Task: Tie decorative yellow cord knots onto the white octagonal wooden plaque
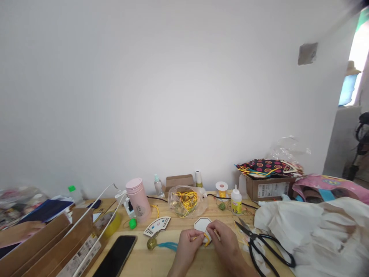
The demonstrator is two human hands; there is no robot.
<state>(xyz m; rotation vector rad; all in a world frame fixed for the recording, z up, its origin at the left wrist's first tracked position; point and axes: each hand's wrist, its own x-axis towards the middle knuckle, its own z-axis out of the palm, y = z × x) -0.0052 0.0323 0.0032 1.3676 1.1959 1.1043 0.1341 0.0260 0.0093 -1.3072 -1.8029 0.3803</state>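
Low in the middle of the view, my left hand (186, 246) and my right hand (226, 240) meet over a white octagonal piece (202, 223) lying on the wooden table (161, 261). Both hands are closed in a pinch on a yellow cord (206, 239) that runs between them. A gold bell with a teal tassel (161, 244) rests just left of my left hand. A fan-shaped white wooden piece (157, 226) lies beyond it.
Black scissors (261, 244) lie right of my hands, beside white cloth (314, 234). A phone (115, 256) and cardboard boxes (52, 246) are at left. Behind stand a pink tumbler (138, 200), a bag of yellow cord (186, 201), a glue bottle (236, 201) and a box of patterned pieces (268, 184).
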